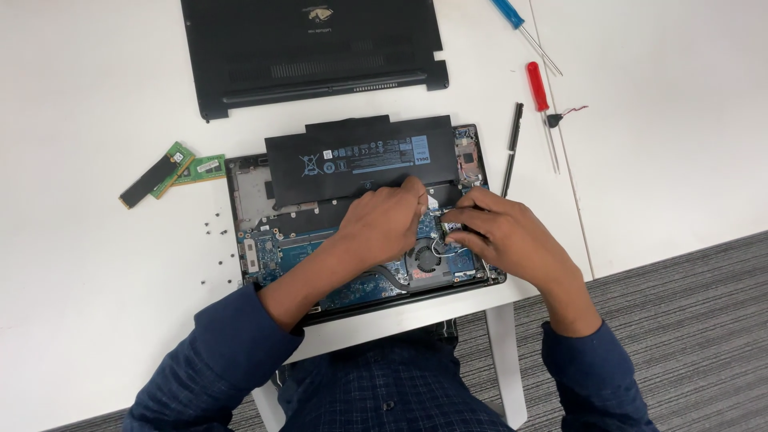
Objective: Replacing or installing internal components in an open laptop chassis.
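Opened laptop [264, 240] sits bottom-up on the white counter [88, 272], black battery [360, 156] across its upper half. Left hand [384, 220] rests on the board below the battery, fingers curled together at its lower edge. Right hand [496, 232] pinches a small card [450, 228] just beside the fan [428, 260]. Removed black cover [312, 52] lies above; two green modules [172, 172] left; red screwdriver [538, 86] right.

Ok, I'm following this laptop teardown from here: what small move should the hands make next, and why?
Probably lift the small card gently out of its slot. Both the left hand and right hand pinch around it beside the fan, and no screwdriver is in hand. Whether it is already unscrewed is hidden.
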